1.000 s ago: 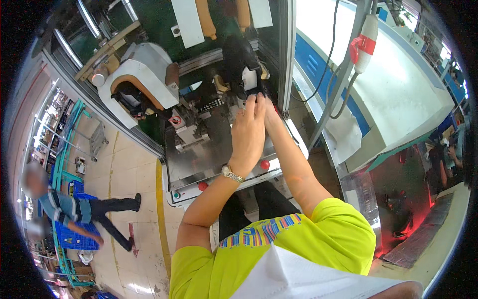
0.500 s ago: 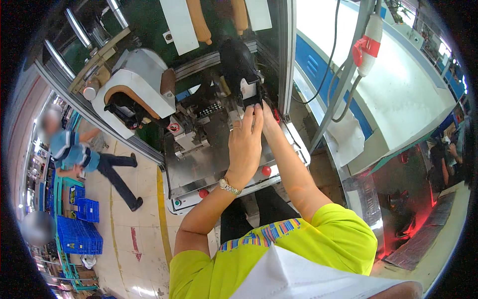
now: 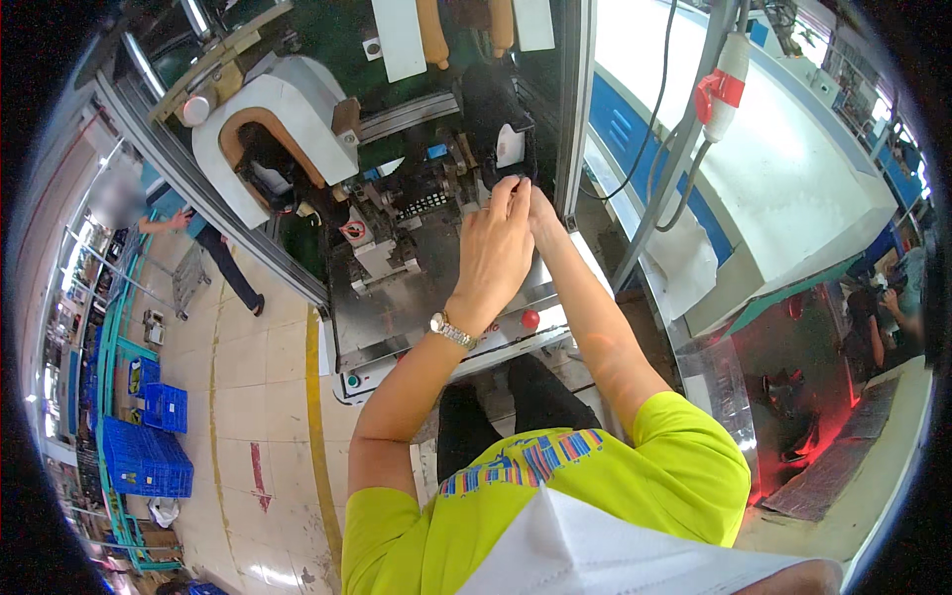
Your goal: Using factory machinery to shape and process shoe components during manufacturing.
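Observation:
A black shoe upper with a white patch of lining sits at the right-hand station of a machine. My left hand, a metal watch on its wrist, reaches to the upper's near edge. Its fingers are bent together and pinch there. Close against it, my right hand grips the same edge from the right; its fingers are partly hidden. At the left-hand station another black upper sits inside a white clamp with a brown padded lining.
A metal machine table with a red button and a green button lies below my forearms. A metal post rises right of my hands. Blue crates stand on the left, where a person stands.
My view has shifted, so the machine appears higher. My fingers have drawn closer together at the upper's near edge. The person at the left has moved farther away.

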`<state>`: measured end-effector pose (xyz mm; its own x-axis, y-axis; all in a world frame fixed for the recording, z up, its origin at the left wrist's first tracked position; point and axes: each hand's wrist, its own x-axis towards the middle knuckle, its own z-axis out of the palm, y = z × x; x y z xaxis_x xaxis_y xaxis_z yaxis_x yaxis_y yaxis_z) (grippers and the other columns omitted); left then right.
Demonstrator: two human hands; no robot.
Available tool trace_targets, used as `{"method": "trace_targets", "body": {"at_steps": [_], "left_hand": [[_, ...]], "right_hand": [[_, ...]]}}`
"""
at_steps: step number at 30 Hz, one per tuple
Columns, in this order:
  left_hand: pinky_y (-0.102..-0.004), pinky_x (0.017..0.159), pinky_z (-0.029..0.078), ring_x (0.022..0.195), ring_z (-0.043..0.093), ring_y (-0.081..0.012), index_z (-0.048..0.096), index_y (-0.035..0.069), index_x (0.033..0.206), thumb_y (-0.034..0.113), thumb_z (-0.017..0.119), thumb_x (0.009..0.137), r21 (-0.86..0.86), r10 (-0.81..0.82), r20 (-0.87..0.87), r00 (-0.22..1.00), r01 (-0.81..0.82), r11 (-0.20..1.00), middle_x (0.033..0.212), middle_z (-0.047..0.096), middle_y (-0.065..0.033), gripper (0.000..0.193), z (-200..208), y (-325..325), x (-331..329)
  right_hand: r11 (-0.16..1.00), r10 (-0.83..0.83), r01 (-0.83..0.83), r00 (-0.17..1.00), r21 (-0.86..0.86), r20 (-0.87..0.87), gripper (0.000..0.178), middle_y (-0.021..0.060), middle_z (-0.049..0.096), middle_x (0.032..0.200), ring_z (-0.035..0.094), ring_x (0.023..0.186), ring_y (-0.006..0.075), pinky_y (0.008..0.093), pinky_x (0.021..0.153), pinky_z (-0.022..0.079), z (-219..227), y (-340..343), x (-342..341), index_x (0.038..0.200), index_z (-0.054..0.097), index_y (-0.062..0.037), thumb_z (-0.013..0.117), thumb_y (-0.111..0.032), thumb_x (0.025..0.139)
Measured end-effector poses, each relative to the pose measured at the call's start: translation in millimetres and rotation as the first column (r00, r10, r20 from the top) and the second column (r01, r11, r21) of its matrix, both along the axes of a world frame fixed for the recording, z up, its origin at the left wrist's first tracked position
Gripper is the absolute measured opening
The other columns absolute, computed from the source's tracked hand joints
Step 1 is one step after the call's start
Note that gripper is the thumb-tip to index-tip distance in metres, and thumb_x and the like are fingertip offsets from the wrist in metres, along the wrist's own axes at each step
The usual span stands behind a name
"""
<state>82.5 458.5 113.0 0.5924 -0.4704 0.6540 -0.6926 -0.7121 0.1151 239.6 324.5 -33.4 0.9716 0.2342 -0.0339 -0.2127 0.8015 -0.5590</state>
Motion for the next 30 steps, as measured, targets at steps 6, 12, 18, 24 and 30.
{"method": "trace_targets", "body": {"at_steps": [6, 12, 18, 24, 30], "left_hand": [[-0.0311, 0.070, 0.046, 0.082, 0.057, -0.0205, 0.059, 0.008, 0.103, 0.001, 0.055, 0.075, -0.386, -0.130, -0.090, 0.987, 0.086, 0.918, 0.105, 0.054, -0.0088, 0.029, 13.0, 59.1, -16.3], [-0.0278, 0.065, 0.049, 0.081, 0.059, -0.0210, 0.061, 0.006, 0.096, -0.002, 0.051, 0.077, -0.581, -0.048, -0.051, 0.998, 0.010, 0.814, 0.097, 0.057, -0.0097, 0.023, 13.0, 105.3, -19.4], [-0.0320, 0.072, 0.048, 0.086, 0.058, -0.0278, 0.056, 0.007, 0.106, 0.006, 0.055, 0.077, -0.308, -0.288, -0.016, 0.957, 0.270, 0.912, 0.104, 0.056, -0.0105, 0.029, 3.7, 43.2, -27.6], [-0.0376, 0.066, 0.050, 0.085, 0.058, -0.0311, 0.037, 0.000, 0.122, 0.014, 0.048, 0.081, -0.146, -0.014, -0.280, 0.960, -0.029, 0.989, 0.124, 0.041, -0.0137, 0.045, 6.9, -10.7, -0.9], [-0.0306, 0.068, 0.048, 0.079, 0.058, -0.0223, 0.045, 0.003, 0.115, 0.006, 0.050, 0.073, -0.129, 0.058, 0.155, 0.986, -0.038, 0.991, 0.106, 0.050, -0.0093, 0.042, -19.3, -28.7, 16.9]], "right_hand": [[0.767, -0.533, 0.497, 0.845, -0.406, 0.027, 0.025, 0.0062, 0.058, 0.090, 0.055, 0.086, 0.0179, 0.0307, 0.074, 0.045, -34.4, -37.4, -49.8, 0.102, 0.054, -0.0059, 0.059, -0.017, 0.080], [0.090, -0.688, 0.270, 0.712, -0.959, 0.136, 0.064, 0.0168, 0.053, 0.109, 0.052, 0.101, 0.0295, 0.0356, 0.088, 0.039, -188.8, -119.5, -166.5, 0.117, 0.043, -0.0029, 0.071, -0.016, 0.062], [-0.274, -0.584, 0.637, 0.485, -0.721, 0.651, 0.034, 0.0146, 0.057, 0.103, 0.052, 0.100, 0.0259, 0.0342, 0.086, 0.039, -107.7, -73.9, -146.2, 0.103, 0.057, -0.0005, 0.060, -0.010, 0.071], [0.960, -0.194, 0.224, 0.965, -0.168, 0.179, 0.036, 0.0063, 0.057, 0.096, 0.056, 0.078, 0.0150, 0.0268, 0.068, 0.047, 54.4, 17.0, -82.3, 0.118, 0.044, -0.0020, 0.045, -0.023, 0.089], [0.967, -0.219, 0.230, 0.970, -0.112, 0.106, 0.029, 0.0067, 0.056, 0.091, 0.055, 0.075, 0.0160, 0.0284, 0.065, 0.047, 38.0, 17.4, -74.6, 0.110, 0.045, -0.0027, 0.042, -0.022, 0.089]]}}
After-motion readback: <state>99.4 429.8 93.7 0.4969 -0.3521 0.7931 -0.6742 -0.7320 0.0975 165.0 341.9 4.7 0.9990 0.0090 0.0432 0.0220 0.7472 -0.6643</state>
